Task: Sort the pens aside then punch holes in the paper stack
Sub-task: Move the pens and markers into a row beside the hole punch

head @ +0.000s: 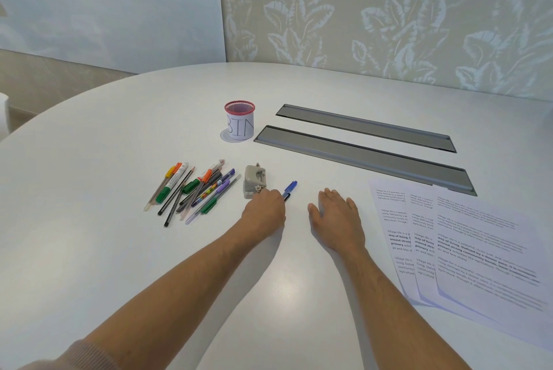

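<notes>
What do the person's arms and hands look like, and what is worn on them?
Both forearms are bare. The left hand and right hand show no gloves, rings or watch. A pale pinkish ribbed sleeve, pushed up, shows on the left arm at the bottom edge.

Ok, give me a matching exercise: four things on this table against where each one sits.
Things:
1. mesh cup
2. hole punch
3. printed sheets
4. pen pile

Places:
A. far right, fanned out
B. left of the punch
C. behind the punch, marked BIN
D. just beyond the left hand

Pairs: 1-C, 2-D, 3-A, 4-B
</notes>
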Motion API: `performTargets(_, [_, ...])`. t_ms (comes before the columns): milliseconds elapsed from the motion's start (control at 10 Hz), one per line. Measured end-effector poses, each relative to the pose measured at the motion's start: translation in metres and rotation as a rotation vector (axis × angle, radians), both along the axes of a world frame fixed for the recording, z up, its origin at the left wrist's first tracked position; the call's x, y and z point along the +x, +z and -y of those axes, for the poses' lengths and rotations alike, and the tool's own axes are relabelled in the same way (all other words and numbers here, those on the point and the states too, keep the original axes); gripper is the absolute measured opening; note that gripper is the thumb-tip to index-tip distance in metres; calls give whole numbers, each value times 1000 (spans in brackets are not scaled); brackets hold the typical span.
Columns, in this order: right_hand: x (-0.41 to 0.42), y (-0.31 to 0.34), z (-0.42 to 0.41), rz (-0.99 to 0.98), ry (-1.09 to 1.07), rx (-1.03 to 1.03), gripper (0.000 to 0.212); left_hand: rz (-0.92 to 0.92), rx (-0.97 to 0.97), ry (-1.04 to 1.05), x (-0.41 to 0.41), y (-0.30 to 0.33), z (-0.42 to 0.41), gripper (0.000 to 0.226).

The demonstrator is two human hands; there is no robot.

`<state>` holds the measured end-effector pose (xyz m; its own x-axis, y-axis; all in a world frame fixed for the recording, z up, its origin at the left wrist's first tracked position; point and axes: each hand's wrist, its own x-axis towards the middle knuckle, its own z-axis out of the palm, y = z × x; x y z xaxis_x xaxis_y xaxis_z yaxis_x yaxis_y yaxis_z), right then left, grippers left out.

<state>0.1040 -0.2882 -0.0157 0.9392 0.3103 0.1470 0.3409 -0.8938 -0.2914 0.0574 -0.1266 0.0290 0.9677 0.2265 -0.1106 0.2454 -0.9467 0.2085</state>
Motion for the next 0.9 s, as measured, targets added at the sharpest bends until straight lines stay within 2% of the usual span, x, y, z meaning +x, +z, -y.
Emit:
performTargets(200, [0, 0, 0, -1, 2, 3, 58, -33, 58, -74, -6, 6, 0, 22])
performTargets(300, [0, 0, 0, -4, 7, 4, 58, 19, 36, -42, -10, 5, 0, 19])
performTargets(400, [0, 0, 1, -4, 15, 9, 58, 51, -13, 9, -12, 4, -3, 19])
performTargets(600, [1, 0, 2, 1, 27, 17, 57, 204, -244, 88, -17, 15, -27, 19])
performTargets(700, [2, -2, 2, 7, 23, 32, 57, 337, -292, 181, -23, 30, -55, 18])
performTargets(900, [3, -2, 2, -1, 21, 31, 57, 409, -280, 387, -24, 32, -105, 19])
